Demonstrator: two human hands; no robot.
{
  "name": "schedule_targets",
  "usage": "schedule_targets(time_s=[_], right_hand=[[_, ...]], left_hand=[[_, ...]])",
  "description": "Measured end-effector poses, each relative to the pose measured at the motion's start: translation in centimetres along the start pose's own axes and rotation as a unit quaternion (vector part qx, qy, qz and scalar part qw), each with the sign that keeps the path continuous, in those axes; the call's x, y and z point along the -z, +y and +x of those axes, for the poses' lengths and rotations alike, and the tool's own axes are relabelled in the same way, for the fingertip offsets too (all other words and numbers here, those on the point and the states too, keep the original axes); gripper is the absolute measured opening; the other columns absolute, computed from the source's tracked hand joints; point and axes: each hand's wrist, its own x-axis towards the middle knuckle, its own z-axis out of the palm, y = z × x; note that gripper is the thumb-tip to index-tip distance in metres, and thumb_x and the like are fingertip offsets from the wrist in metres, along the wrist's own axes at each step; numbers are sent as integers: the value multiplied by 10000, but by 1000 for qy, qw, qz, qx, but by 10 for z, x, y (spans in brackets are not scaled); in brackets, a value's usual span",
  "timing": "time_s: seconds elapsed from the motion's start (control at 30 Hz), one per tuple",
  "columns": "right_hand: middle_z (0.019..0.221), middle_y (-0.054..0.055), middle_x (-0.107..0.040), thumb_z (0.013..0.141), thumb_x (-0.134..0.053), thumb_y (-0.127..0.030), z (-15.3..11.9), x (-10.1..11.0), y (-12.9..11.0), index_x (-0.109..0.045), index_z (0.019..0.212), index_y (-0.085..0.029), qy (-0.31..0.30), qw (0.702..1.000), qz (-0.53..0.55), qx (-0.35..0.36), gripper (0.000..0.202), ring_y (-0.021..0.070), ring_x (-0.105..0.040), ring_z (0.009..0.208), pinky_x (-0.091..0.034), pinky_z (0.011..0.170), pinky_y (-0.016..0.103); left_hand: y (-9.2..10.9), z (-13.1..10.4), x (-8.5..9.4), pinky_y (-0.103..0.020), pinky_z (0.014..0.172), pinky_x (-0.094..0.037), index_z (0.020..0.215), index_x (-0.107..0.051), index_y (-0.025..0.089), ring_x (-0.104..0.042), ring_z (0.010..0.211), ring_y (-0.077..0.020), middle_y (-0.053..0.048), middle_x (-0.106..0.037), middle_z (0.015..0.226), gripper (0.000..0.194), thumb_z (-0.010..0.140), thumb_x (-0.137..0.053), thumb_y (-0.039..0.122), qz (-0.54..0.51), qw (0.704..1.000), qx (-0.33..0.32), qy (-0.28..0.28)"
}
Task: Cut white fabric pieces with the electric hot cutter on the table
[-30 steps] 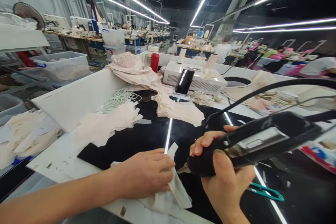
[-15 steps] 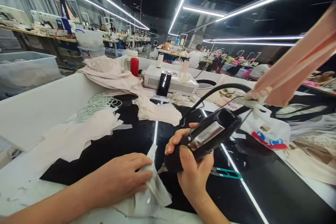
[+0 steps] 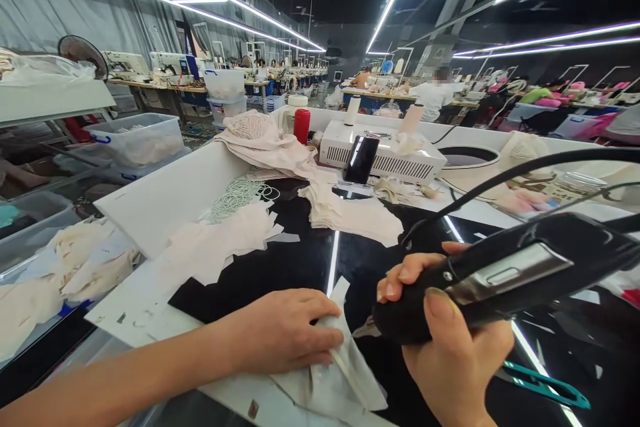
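My left hand [image 3: 300, 330] lies on a folded white fabric piece [image 3: 353, 373] at the table's near edge. Its slightly bent fingers press the fabric down along one edge. In my right hand [image 3: 455, 340] is a black corded hand tool [image 3: 520, 273] with a metal lever on its side. Fingers and thumb wrap around its body. The tool's narrow metal tip [image 3: 367, 328] points left, just right of the fabric and apparently apart from it. Teal thread snips [image 3: 547, 383] lie on the black surface beside my right wrist.
Stacked cream fabric pieces [image 3: 350, 213] lie ahead, more white pieces [image 3: 215, 240] to the left near green elastic loops [image 3: 240, 197]. A phone [image 3: 362, 160] leans against a white vented box [image 3: 385, 153] at the back. A black cable [image 3: 530, 177] arches across the right side.
The view has turned left, so things sit further right in it and the hanging pink cloth is out of view. Both hands keep their hold; the tool appears larger.
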Motion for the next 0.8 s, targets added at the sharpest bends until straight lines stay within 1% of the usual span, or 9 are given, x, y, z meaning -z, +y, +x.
schedule_targets(time_s=[0.17, 0.37, 0.53, 0.7, 0.8], right_hand=[[769, -36, -696, 840, -882, -312, 7, -8, 0, -648, 1157, -255, 19, 1000, 7, 11, 398, 168, -644, 564, -611, 512, 327], [747, -38, -695, 815, -879, -291, 8, -8, 3, -650, 1139, -257, 22, 1000, 2, 1, 399, 176, -641, 554, -608, 499, 332], [740, -42, -702, 807, -866, -255, 9, -11, 2, -644, 1125, -260, 34, 999, -9, -19, 387, 176, -649, 560, -616, 506, 330], [741, -48, -700, 776, -888, -283, 15, -14, 7, -646, 1129, -263, 57, 998, 0, -7, 428, 174, -637, 557, -605, 514, 331], [740, -51, -703, 772, -901, -295, 16, -16, 9, -643, 1132, -262, 50, 999, -3, -5, 444, 173, -636, 557, -602, 526, 335]], left_hand=[[0, 0, -3, -312, 1051, -591, 1148, -696, 203, -700, 1206, -234, -104, -707, 1326, 226, 1155, -565, 387, 10, 1000, -4, 9], [0, 1, -8, -316, 1076, -588, 1190, -721, 209, -700, 1206, -228, -115, -706, 1348, 239, 1149, -578, 395, 3, 1000, -1, 7], [-1, 0, -10, -328, 1049, -607, 1185, -730, 211, -701, 1199, -242, -119, -702, 1328, 241, 1141, -589, 401, -5, 1000, -2, 16], [-1, -1, -11, -325, 1035, -611, 1162, -742, 204, -702, 1175, -240, -127, -682, 1338, 245, 1140, -589, 394, -7, 1000, 0, 29], [-1, 0, -12, -334, 1042, -610, 1171, -750, 208, -702, 1163, -241, -135, -674, 1339, 232, 1133, -602, 383, -12, 999, -1, 34]])
